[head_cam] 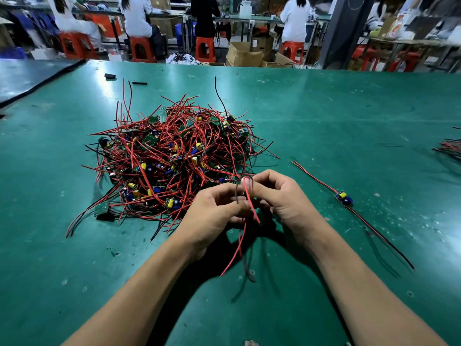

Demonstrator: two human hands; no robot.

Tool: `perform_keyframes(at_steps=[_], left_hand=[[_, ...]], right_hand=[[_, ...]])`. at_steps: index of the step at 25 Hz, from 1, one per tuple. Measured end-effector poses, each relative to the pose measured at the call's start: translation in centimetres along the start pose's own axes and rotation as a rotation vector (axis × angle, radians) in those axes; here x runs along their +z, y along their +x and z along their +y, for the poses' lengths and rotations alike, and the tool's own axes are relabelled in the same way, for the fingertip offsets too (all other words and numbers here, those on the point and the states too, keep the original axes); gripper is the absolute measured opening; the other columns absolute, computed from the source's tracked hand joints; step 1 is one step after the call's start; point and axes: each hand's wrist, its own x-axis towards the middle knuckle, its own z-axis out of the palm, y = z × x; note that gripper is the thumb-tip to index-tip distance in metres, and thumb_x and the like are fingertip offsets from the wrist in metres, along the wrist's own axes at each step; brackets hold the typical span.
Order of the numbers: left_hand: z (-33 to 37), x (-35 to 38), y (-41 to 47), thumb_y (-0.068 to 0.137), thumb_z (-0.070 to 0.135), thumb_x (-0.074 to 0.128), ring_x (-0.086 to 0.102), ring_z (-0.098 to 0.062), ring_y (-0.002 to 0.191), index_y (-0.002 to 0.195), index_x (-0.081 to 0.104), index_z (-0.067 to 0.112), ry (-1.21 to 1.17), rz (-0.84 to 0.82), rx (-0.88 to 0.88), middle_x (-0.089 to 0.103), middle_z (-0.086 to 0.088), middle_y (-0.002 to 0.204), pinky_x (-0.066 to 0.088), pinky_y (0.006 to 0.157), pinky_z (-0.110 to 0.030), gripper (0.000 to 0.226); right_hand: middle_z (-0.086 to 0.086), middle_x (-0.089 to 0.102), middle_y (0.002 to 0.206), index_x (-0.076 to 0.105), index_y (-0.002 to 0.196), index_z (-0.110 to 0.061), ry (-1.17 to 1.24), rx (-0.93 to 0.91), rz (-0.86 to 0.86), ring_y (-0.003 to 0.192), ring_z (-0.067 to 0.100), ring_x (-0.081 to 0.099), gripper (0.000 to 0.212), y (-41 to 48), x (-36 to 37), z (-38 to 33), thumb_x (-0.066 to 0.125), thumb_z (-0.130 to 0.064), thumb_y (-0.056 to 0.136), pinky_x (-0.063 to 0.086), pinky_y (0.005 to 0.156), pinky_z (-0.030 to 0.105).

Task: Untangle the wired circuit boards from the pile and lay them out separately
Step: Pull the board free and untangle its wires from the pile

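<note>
A tangled pile of small circuit boards with red and black wires lies on the green table, left of centre. Just in front of its near right edge, my left hand and my right hand face each other, both pinching the red and black wires of one unit. Those wires loop up between my fingertips and hang down toward me; its board is hidden between my hands. One separated board lies flat to the right, its wires stretched out straight.
Another bundle of wired boards sits at the right edge. Small black parts lie far left on the table. A seam in the mat runs along the far left. Beyond the table, people sit on red stools beside cardboard boxes.
</note>
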Motion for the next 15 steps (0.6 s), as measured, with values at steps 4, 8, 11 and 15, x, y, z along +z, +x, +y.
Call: perform_keyframes(at_steps=[4, 8, 11, 15], left_hand=[[0.09, 0.06, -0.16, 0.090, -0.008, 0.059, 0.072, -0.021, 0.069, 0.095, 0.069, 0.004, 0.023, -0.023, -0.054, 0.075, -0.015, 0.087, 0.057, 0.061, -0.026, 0.016], [0.37, 0.18, -0.26, 0.091, -0.007, 0.057, 0.072, -0.025, 0.073, 0.098, 0.067, 0.001, -0.014, -0.045, -0.095, 0.074, -0.019, 0.092, 0.060, 0.069, -0.032, 0.014], [0.76, 0.24, -0.23, 0.093, 0.003, 0.060, 0.073, -0.028, 0.076, 0.102, 0.066, -0.001, -0.031, -0.029, -0.112, 0.073, -0.022, 0.095, 0.059, 0.073, -0.033, 0.011], [0.70, 0.47, -0.29, 0.094, 0.013, 0.061, 0.073, -0.029, 0.079, 0.103, 0.069, 0.001, 0.017, 0.043, -0.075, 0.074, -0.020, 0.092, 0.060, 0.071, -0.034, 0.017]], right_hand=[[0.006, 0.054, 0.067, 0.060, 0.072, -0.020, 0.070, 0.111, -0.004, 0.052, 0.019, 0.048, 0.028, 0.09, -0.17, -0.36, 0.076, -0.038, 0.087, 0.045, 0.044, 0.022], [0.008, 0.055, 0.070, 0.061, 0.068, -0.020, 0.013, 0.087, 0.036, 0.059, 0.021, 0.044, 0.027, 0.46, -0.48, -0.26, 0.072, -0.030, 0.090, 0.039, 0.049, 0.024], [0.007, 0.060, 0.069, 0.065, 0.067, -0.019, 0.028, 0.028, 0.019, 0.054, 0.016, 0.054, 0.024, 0.39, -0.29, -0.10, 0.073, -0.025, 0.089, 0.046, 0.047, 0.024], [0.005, 0.059, 0.071, 0.070, 0.073, -0.019, 0.027, 0.036, 0.003, 0.057, 0.014, 0.053, 0.017, 0.36, -0.36, 0.08, 0.077, -0.026, 0.087, 0.048, 0.047, 0.024]])
